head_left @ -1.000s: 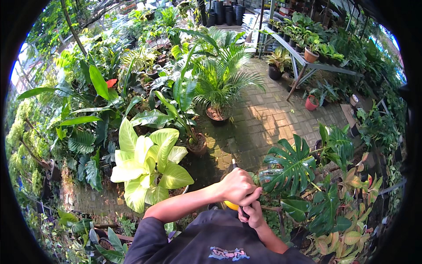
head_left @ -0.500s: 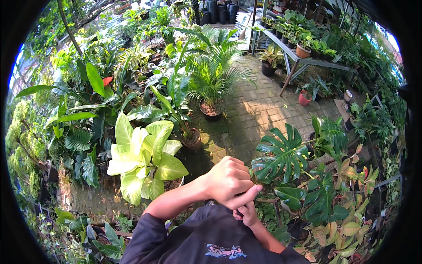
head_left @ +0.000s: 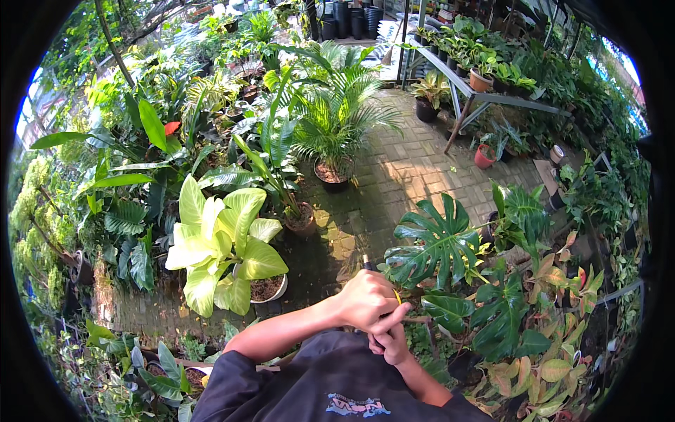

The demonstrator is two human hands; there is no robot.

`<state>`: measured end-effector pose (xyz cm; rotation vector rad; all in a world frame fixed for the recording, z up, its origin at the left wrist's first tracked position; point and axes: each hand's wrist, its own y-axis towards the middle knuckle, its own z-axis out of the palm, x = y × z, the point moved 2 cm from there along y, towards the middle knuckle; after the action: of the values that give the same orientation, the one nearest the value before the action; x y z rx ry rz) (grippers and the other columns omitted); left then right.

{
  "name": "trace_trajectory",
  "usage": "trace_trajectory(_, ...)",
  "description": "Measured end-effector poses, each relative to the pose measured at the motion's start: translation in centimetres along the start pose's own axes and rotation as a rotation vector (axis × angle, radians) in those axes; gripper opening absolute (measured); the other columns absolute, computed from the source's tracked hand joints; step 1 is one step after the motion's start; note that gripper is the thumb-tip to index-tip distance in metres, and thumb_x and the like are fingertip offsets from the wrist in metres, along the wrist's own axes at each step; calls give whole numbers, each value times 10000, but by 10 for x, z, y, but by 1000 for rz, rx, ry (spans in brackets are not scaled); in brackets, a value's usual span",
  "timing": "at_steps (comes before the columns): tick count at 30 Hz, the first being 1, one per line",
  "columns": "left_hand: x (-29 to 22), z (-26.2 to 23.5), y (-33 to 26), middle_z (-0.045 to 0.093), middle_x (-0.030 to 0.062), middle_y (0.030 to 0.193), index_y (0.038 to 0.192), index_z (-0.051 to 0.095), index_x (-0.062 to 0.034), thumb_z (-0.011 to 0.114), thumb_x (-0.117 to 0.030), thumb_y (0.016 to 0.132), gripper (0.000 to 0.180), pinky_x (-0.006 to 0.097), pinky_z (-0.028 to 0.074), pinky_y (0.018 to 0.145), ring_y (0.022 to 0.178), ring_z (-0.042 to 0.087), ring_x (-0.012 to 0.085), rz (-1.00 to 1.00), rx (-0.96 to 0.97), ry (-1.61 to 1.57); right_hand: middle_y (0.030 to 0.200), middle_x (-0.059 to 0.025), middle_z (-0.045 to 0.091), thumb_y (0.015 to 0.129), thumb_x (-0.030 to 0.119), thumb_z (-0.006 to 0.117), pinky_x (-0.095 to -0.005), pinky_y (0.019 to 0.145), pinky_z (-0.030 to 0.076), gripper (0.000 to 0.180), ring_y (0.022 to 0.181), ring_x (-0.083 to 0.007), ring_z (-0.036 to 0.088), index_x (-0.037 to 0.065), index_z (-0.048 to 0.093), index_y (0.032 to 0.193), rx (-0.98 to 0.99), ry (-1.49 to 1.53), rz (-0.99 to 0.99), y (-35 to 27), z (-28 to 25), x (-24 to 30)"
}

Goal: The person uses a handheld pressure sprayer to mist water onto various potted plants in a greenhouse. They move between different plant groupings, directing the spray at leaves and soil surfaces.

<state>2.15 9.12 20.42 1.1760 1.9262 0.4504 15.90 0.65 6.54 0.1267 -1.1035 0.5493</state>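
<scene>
My left hand (head_left: 367,299) is closed in front of my chest, knuckles up. A thin dark rod with a pale tip (head_left: 366,261) sticks out past its knuckles; its kind is unclear. A bit of yellow shows beside the thumb. Just below and touching it, my right hand (head_left: 391,344) is closed too, fingers curled, and what they hold is hidden. Close to the right of my hands spread the glossy split leaves of a monstera (head_left: 432,243). On the left stands a pale yellow-green leafy plant (head_left: 225,246) in a white pot (head_left: 275,292).
A potted palm (head_left: 332,176) stands ahead on the brick paving (head_left: 415,169). To the far right, a metal-framed bench (head_left: 457,81) carries several potted plants, with a red pot (head_left: 484,156) on the ground near it. Dense foliage lines both sides.
Both closed hands have shifted slightly left and down, staying together. The rod's pale tip and the yellow bit now show. The view has moved a little, revealing more of the white pot.
</scene>
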Motion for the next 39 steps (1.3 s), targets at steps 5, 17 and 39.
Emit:
trace_trajectory(5,-11,-1,10,357,17,440,481,425,-82,633,-95,803,383,367,320,404,372,376,228,77,64,-85,624,-28,486,900,340,616,-226,399,337,341,450,-100,450,21,507,950,74,77,80,-14,-11,-10)
trace_trajectory(17,-20,1,14,340,12,445,479,408,-89,621,-101,810,394,365,298,397,369,370,214,171,19,-73,550,12,455,910,339,611,-226,435,336,361,462,-69,436,54,522,707,49,29,-13,-23,-7,-4)
trace_trajectory(39,57,86,-70,444,120,498,504,455,-18,568,-152,901,434,438,386,509,511,484,302,-341,9,-109,547,-12,427,936,269,499,-230,370,306,256,395,-82,371,31,500,842,-96,199,191,-3,-15,-39)
